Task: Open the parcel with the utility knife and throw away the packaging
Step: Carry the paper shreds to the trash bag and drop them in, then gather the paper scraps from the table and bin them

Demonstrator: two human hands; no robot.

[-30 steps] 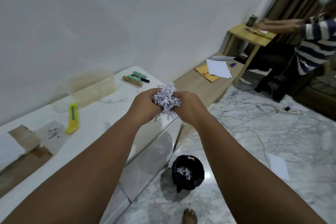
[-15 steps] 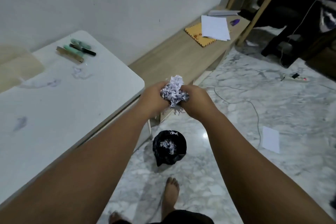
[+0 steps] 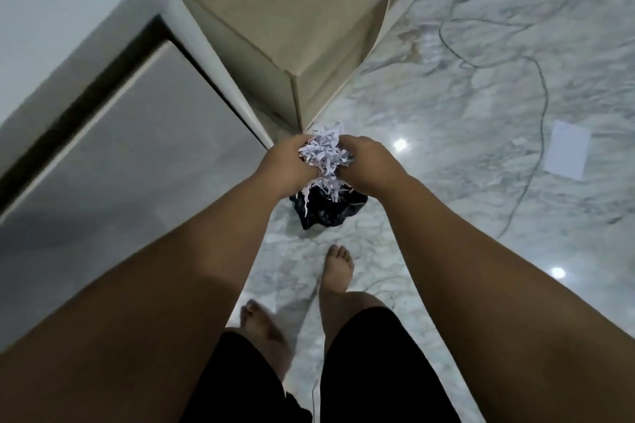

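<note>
Your head has tipped down since half a second ago, so you now look almost straight at the floor, and the pens and the far end of the wooden bench have slid out of sight. Your hands have moved along too and are now right above the black bin bag, not short of it as they were before.

Closest to you are your black shorts (image 3: 378, 371) and your two bare feet. The right foot (image 3: 338, 268) is a step ahead of the left foot (image 3: 264, 333) on the marble floor (image 3: 464, 113).

Next come your hands. Your left hand (image 3: 288, 161) and your right hand (image 3: 366, 161) are both curled shut around one clump of shredded paper (image 3: 323, 154). They squeeze it from both sides, and the fingers are tucked in. White strips poke out at the top and hang down below.

Right under the clump sits the black bin bag (image 3: 326, 209) on the floor. Your hands hide most of its open mouth.

Off to the left is the white table (image 3: 68, 45) with its leg. Behind the hands is the corner of the wooden bench (image 3: 292, 27).

Farther out on the right, a sheet of paper (image 3: 567, 153) lies flat on the floor, and a thin cable (image 3: 539, 79) curls past it.
</note>
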